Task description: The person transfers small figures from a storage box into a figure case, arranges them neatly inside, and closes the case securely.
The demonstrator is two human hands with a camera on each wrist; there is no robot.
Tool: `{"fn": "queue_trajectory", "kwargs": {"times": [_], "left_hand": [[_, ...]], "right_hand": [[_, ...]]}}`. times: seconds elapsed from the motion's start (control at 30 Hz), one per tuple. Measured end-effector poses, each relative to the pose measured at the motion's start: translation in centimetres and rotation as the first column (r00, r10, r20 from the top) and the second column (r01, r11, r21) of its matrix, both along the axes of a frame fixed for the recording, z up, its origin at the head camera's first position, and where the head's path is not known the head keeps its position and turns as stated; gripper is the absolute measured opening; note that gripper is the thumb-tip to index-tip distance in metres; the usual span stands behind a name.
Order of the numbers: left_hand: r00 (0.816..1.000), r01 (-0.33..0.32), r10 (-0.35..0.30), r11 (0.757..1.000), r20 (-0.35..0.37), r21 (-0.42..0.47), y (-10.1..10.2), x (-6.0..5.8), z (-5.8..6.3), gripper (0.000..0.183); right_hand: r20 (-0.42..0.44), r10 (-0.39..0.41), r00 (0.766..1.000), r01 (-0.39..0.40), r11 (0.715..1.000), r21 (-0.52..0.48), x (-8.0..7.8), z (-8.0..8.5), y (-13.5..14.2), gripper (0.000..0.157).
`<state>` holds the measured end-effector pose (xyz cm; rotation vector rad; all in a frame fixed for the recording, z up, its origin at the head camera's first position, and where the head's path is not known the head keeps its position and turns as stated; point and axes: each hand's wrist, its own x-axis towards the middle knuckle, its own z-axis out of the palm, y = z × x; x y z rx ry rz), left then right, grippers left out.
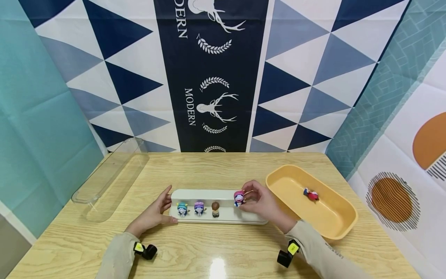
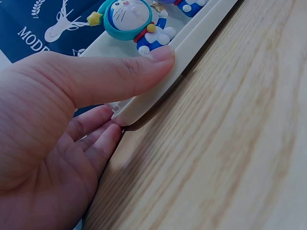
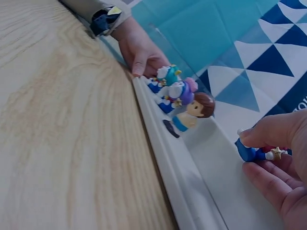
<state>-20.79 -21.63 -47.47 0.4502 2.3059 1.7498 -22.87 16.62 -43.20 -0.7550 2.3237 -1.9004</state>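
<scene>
A long white tray [image 1: 251, 219] lies on the table, and my left hand [image 1: 152, 215] grips its left end. In the left wrist view the thumb [image 2: 120, 76] lies over the rim, with the other fingers at the tray's end. My right hand [image 1: 262, 202] pinches a cat figurine with a pink hood [image 1: 239, 197] over the tray's right part; in the right wrist view its blue base [image 3: 246, 151] shows between thumb and fingers. Standing in the tray are a teal-hooded cat figurine [image 1: 182, 209], a purple-hooded one [image 1: 199, 209] and a brown-haired boy figurine [image 1: 215, 210].
To the right sits a yellow basin [image 1: 351, 217] with a red and blue figurine [image 1: 311, 194] lying in it. A clear plastic bin [image 1: 111, 182] is at the left. Patterned cloth [image 1: 214, 77] hangs behind the wooden table [image 1: 184, 252].
</scene>
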Motion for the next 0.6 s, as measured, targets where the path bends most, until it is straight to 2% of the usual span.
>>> {"fn": "queue_trajectory", "kwargs": {"times": [0.3,0.6], "left_hand": [[1.000,0.007,-0.007,1.000,0.001,-0.002,0.0,0.1,0.1,0.120],[1.000,0.007,-0.007,1.000,0.004,-0.005,0.1,0.2,0.2,0.120]], "right_hand": [[-0.035,0.020,0.999,-0.018,0.999,0.042,0.9,-0.7,-0.8,0.048],[-0.135,0.014,0.991,0.001,0.994,0.111,1.7,-1.8,-1.4,0.046]]}}
